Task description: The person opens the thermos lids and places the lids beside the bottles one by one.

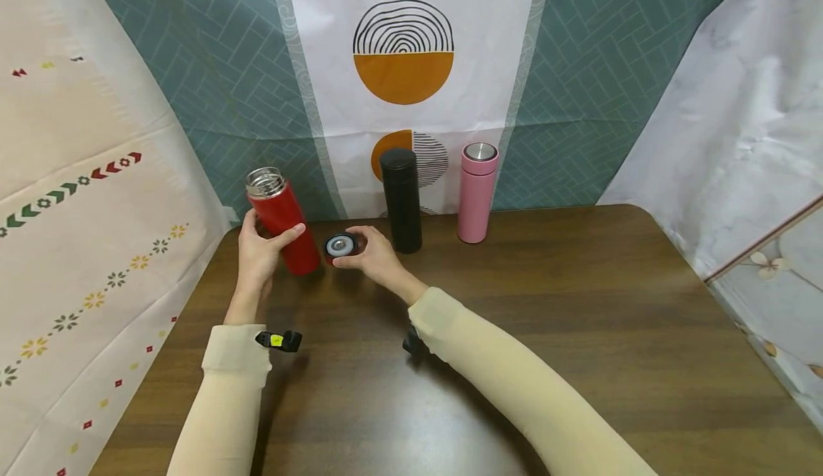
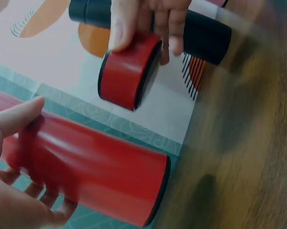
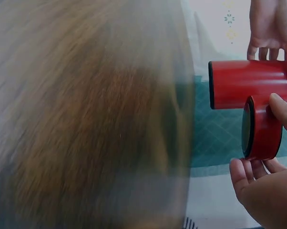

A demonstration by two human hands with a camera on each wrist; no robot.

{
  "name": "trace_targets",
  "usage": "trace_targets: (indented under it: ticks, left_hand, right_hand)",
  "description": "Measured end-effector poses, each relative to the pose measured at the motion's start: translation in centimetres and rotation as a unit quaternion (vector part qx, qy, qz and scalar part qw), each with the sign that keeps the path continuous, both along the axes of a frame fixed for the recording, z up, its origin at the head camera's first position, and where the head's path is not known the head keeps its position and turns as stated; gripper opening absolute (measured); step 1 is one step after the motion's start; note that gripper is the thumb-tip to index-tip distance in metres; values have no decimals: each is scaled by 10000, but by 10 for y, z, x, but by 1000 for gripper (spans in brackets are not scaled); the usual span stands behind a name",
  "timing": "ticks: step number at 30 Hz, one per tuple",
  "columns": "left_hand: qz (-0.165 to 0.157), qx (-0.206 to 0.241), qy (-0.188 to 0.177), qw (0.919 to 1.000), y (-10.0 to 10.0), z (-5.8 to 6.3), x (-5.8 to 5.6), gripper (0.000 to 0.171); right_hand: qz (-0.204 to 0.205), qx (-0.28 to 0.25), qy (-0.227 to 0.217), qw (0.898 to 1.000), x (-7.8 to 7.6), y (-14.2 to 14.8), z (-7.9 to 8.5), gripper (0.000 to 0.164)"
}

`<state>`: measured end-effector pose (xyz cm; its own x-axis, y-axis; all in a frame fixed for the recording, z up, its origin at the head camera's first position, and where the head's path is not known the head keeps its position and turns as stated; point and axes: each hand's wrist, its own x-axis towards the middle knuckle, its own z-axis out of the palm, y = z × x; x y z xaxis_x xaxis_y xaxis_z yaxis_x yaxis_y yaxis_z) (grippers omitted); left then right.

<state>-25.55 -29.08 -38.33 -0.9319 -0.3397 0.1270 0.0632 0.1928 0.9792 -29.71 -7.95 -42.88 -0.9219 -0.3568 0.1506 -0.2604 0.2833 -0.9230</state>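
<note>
The person's left hand [image 1: 260, 251] grips a red vacuum flask [image 1: 281, 210] by its side, thumb across the front and fingers curled round behind, leaving no slack that I can make out. The flask has no lid on it; its bare steel mouth [image 1: 266, 183] faces up and its long axis runs close to upright. I can't tell for certain whether its base touches the wooden table [image 1: 546, 283]. Just to its right, down by the lower half of the body, the right hand [image 1: 379, 258] pinches the red lid [image 1: 339, 246] by its rim, thumb and fingers parted only by the lid's own width. The lid's seal side looks up and its closed top looks down at the wood, so it sits lower than the mouth, off to the right, and turned over relative to it. Past the right hand, 2 more flasks stand upright near the back edge: a black flask [image 1: 403, 208], then a pink flask [image 1: 476, 201].
</note>
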Motion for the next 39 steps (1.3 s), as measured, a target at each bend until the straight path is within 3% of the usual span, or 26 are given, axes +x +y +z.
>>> trace_targets:
  ticks: [7,17,32,39]
  left_hand:
    - [372,70,-24,9993,-4,-11,-8,82]
    - [418,108,-109,9990,-10,-19,-13,82]
    - [367,14,-135,9992,-9,-25,-17,82]
    - [377,-15,-96,9992,-9,-28,-18,82]
  right_hand:
    - [-287,477,89,9984,-10,-19,-9,67]
    - [-437,828,-87,9956,-20,-32,-14,66]
    - [-559,1402,-414,9877,-11,-44,-23,65]
    - [-649,1754,-364,9817,-8,-47,-25,65]
